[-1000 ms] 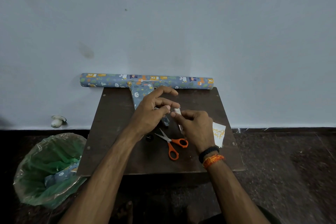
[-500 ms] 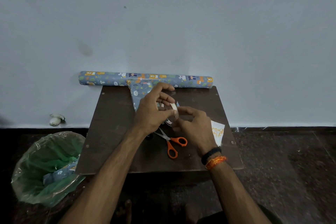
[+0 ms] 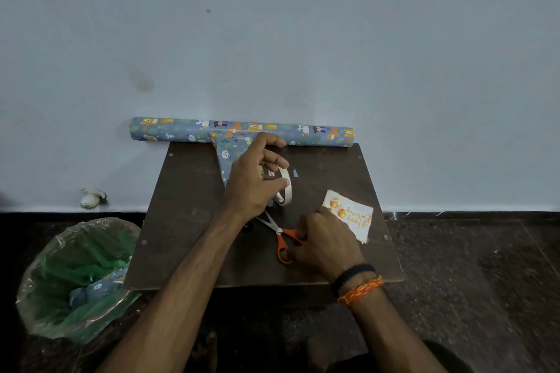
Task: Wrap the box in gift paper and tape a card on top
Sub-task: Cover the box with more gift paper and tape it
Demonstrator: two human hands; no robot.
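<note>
— Item one, hands?
— Left hand (image 3: 251, 182): grip closed round the tape roll (image 3: 286, 188), raised above the counter (image 3: 188, 209). Right hand (image 3: 327, 242): fingers curled over the orange handles of the scissors (image 3: 280, 236) lying on the counter.
— Task goods?
— Wrapped box (image 3: 230, 151): far side of counter, partly behind the left hand, touching the gift paper roll (image 3: 242, 130) along the wall. Card (image 3: 351, 215): flat, just beside the right hand.
— Sundries?
— Bin (image 3: 75, 278), green liner, on the floor at left.
</note>
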